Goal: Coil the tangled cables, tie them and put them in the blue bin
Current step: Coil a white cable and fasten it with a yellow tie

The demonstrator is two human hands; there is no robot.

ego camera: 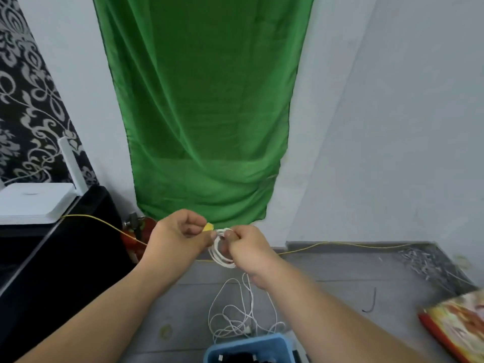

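The right hand point(251, 255) grips a small white cable coil point(219, 254), its loops hanging upright. Just left of the coil's top, the left hand point(178, 231) pinches a yellow tie point(208, 227). Below the coil, its uncoiled tail point(235, 315) trails down into a tangle by the blue bin point(262, 341). The tie likely goes on from the left.

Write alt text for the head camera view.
The right hand grips a small coil of white cable; the left hand pinches a small yellow piece beside it. Loose cable trails down to a white tangle by a blue plastic bin.
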